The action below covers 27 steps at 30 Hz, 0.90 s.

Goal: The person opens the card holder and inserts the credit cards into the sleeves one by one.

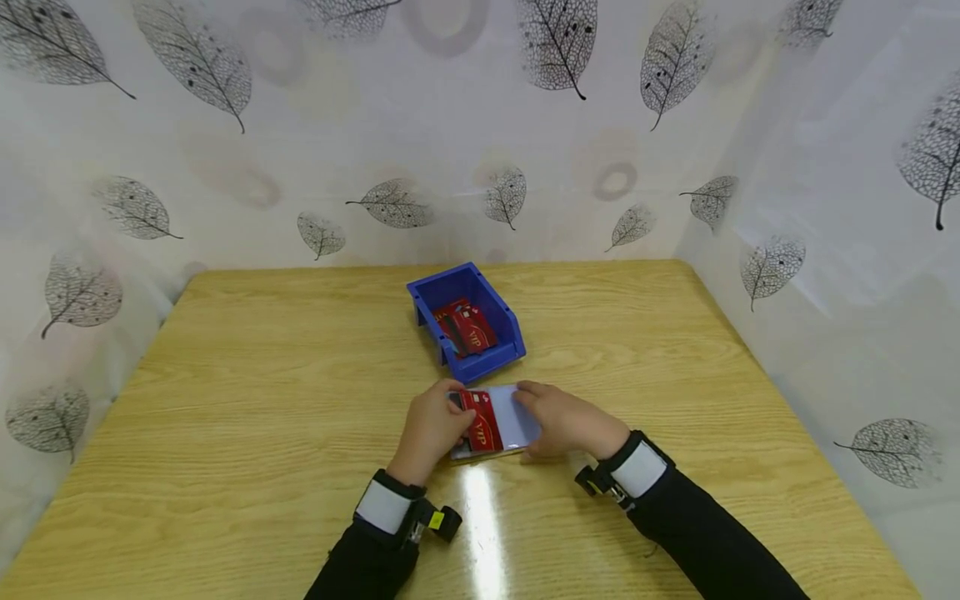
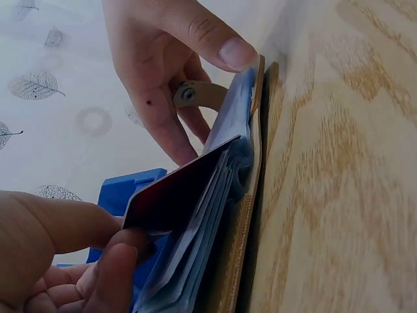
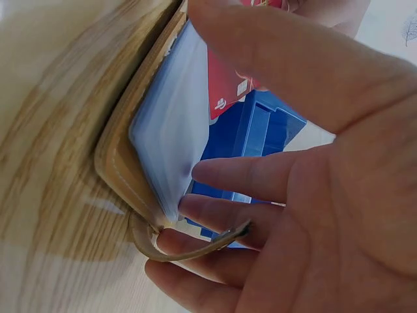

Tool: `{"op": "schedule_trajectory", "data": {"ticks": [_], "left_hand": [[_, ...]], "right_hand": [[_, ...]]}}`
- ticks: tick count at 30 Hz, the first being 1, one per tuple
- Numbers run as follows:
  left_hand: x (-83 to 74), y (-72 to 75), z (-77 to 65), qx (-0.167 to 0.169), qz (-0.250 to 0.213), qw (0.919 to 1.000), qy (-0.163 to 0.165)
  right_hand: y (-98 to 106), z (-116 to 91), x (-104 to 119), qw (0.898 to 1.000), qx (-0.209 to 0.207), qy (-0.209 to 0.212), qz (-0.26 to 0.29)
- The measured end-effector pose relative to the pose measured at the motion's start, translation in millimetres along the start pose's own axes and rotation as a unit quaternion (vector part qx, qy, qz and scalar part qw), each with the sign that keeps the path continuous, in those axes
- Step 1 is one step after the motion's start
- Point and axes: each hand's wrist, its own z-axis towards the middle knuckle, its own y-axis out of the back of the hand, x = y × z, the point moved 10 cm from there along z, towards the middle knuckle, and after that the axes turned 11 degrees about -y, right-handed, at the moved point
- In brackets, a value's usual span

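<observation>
Pinching red card by edge, likely best hold, with left fingers; spreading right fingers over card holder; probably handling light, stiff, slick.

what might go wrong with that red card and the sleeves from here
The left hand pinches the red card near one edge, so it might slip or twist.
The clear sleeves lie close together in layers, so the card could snag on one's edge.
The unfastened strap sticks up by the right hand and might get in the way.
</observation>
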Motion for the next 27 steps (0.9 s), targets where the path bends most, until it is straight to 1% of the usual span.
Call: {"op": "schedule_trajectory", "data": {"ticks": [7, 9, 22, 25, 27], "left_hand": [[-3.6, -4.0, 2.8, 0.013, 0.033, 0.9994, 0.000], [-2.7, -5.3, 3.3, 0.014, 0.037, 0.9992, 0.005], [-3.8, -6.3, 4.1, 0.012, 0.051, 0.9985, 0.017], [-5.3, -5.7, 5.1, 0.008, 0.062, 0.9979, 0.014], [-7.7, -4.3, 5.9, 0.002, 0.080, 0.9968, 0.005]], "right_hand": [[-0.5, -0.6, 0.3, 1.000, 0.003, -0.010, -0.006], [-0.7, -0.7, 0.2, 1.000, 0.002, -0.011, -0.009], [-1.7, -0.1, -1.2, 1.000, -0.003, -0.011, 0.001], [-2.2, 0.6, -1.5, 1.000, -0.001, -0.013, 0.000], [-2.0, 0.8, -1.2, 1.000, 0.000, -0.013, 0.000]]}}
